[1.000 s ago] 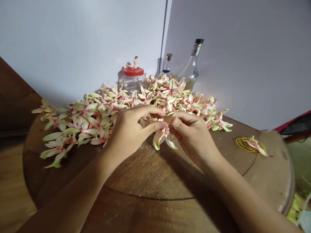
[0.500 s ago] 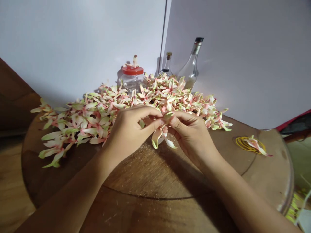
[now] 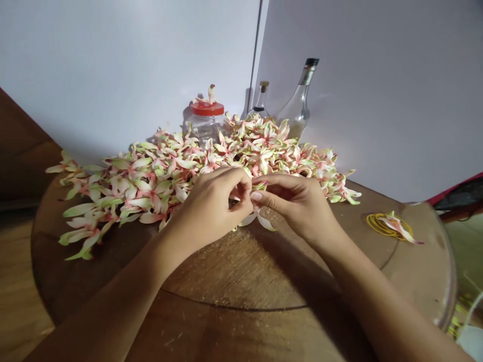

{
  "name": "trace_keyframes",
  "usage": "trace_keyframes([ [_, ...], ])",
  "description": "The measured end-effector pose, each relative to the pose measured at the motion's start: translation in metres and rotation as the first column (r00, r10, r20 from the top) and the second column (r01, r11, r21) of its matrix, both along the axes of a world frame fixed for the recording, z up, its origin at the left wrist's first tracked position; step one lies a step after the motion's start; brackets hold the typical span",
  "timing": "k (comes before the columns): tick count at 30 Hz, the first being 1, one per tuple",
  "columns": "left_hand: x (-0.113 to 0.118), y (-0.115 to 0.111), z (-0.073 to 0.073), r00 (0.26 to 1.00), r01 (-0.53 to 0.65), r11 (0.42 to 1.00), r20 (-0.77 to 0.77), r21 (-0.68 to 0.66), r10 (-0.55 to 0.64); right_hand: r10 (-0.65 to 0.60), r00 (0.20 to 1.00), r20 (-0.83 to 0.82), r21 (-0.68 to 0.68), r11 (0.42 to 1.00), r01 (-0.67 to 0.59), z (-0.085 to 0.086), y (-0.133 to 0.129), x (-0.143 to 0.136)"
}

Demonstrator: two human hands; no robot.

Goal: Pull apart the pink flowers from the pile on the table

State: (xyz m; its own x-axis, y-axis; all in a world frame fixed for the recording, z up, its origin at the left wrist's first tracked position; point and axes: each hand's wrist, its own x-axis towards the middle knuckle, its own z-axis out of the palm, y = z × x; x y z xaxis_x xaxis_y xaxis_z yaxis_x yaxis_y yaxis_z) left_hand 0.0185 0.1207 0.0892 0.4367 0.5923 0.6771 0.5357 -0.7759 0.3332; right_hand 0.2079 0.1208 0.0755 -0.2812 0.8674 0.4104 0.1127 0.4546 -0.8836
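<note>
Head view: round wooden table, both hands over its middle, well in from the near edge. Left hand curled, thumb and forefinger brought together in a pinch at the held flower; the exact contact is hidden behind the fingers. Right hand meets it fingertip to fingertip, its grip pinching a greenish part of the same flower between thumb and forefinger. Pale petals hang below the fingers. Behind and to the left, a broad heap of flowers, white, pink and green, spread along the far edge of the table and down toward its left edge. Clear jar at the far edge, partly behind the heap, closed by a red lid; a pale bloom sits on top. Right of the jar, a small bottle with a stopper, then a taller bottle, black-capped, appearing tilted; bases of both hidden by the heap. Near the right edge, yellow bands lie in loose loops, a single pink-and-white blossom across them.
</note>
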Motion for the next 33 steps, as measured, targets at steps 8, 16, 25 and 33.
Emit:
trace_keyframes([
  [8, 0.003, -0.003, -0.003, 0.996, -0.006, 1.000, 0.093, -0.020, 0.008, -0.037, 0.998, -0.056, -0.089, 0.996, 0.032, -0.003, 0.003, -0.001],
  [16, -0.003, 0.000, 0.000, 0.942, -0.029, 0.988, 0.326, -0.155, 0.078, -0.177, 0.948, -0.263, -0.213, 0.969, 0.122, -0.011, 0.012, 0.001],
  [25, -0.004, 0.013, -0.007, 0.949, -0.016, 0.934, 0.289, -0.356, 0.126, -0.126, 0.976, -0.179, -0.052, 0.992, 0.119, -0.004, 0.005, 0.000],
  [33, 0.001, 0.007, -0.008, 0.995, -0.077, 0.986, 0.072, 0.147, 0.067, -0.175, 0.969, -0.173, -0.042, 0.985, 0.170, -0.004, -0.001, -0.008],
])
